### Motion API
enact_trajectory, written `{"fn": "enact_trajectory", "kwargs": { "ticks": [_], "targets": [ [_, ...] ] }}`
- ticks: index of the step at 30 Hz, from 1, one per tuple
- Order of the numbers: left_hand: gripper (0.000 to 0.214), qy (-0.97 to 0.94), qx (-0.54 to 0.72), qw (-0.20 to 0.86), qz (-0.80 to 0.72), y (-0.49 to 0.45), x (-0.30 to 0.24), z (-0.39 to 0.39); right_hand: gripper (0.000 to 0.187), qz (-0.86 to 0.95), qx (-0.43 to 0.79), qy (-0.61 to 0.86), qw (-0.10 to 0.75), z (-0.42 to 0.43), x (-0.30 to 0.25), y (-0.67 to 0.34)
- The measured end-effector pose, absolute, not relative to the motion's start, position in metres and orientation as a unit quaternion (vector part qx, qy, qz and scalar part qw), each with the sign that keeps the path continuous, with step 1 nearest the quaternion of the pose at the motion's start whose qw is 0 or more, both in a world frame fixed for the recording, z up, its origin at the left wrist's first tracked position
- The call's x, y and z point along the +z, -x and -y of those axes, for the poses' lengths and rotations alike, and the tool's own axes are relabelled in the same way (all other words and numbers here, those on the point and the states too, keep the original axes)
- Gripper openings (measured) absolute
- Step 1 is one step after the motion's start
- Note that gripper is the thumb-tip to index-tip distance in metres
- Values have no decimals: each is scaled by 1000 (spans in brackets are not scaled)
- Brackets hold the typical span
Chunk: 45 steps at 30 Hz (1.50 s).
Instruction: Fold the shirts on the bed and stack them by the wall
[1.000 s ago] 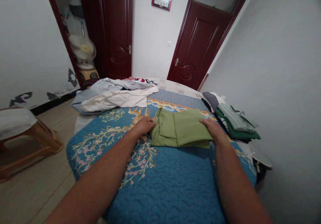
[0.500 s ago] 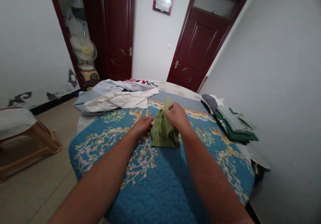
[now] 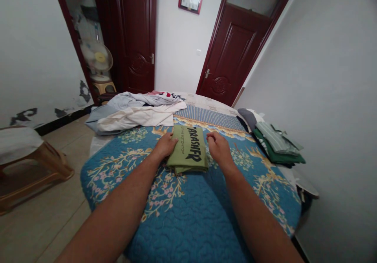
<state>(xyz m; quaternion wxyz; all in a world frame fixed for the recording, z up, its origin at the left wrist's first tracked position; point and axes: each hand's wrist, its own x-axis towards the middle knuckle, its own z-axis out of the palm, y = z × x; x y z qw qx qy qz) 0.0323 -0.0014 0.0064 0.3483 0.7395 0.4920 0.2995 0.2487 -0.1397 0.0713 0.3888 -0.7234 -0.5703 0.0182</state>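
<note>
A green T-shirt (image 3: 190,149) lies folded into a small rectangle on the blue floral bedspread (image 3: 188,212), black lettering facing up. My left hand (image 3: 165,145) is at its left edge, the fingers closed on the fabric there. Just off the right edge is my right hand (image 3: 218,147), its fingers curled in and nothing visible in them. A small gap separates that hand from the shirt.
Loose pale clothes (image 3: 141,115) are heaped at the far left of the bed. A stack of folded clothes (image 3: 275,141) lies at the right side near the wall. A stool (image 3: 32,164) stands on the floor at left.
The green T-shirt's upper part has come down flat, and its lettered side now shows on top. My right hand has let go of it and moved right.
</note>
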Motion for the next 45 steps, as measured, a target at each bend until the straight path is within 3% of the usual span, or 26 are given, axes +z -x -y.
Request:
{"fn": "enact_trajectory", "kwargs": {
  "ticks": [5, 9, 14, 17, 25, 28, 32, 39, 45],
  "targets": [
    [51, -753, 280, 298, -516, -39, 3, 7, 57, 663, -16, 682, 307, 133, 27, -243],
    [50, -811, 269, 138, -501, -40, 4, 15, 65, 688, -5, 681, 249, 130, -15, -224],
    [42, -878, 250, 3, -408, -39, 7, 15, 66, 625, 6, 703, 339, 124, -25, -237],
    [42, -895, 244, -1, -373, -37, 5, 9, 62, 550, 35, 737, 390, 124, -17, -253],
    [29, -917, 284, 49, -276, -37, 7, 16, 62, 480, 158, 772, 386, 130, 2, -268],
    [34, -924, 282, 63, -251, -43, 8, 26, 63, 472, 194, 764, 395, 127, 1, -267],
    [44, -926, 267, 70, -259, -49, 3, 30, 48, 493, 237, 732, 407, 127, 2, -266],
    [59, -903, 249, 45, -346, -54, -11, 26, 51, 629, -48, 683, 367, 140, 6, -251],
    [59, -882, 220, 44, -414, -59, -18, 28, 60, 703, -18, 654, 278, 121, -7, -224]
  ]
}}
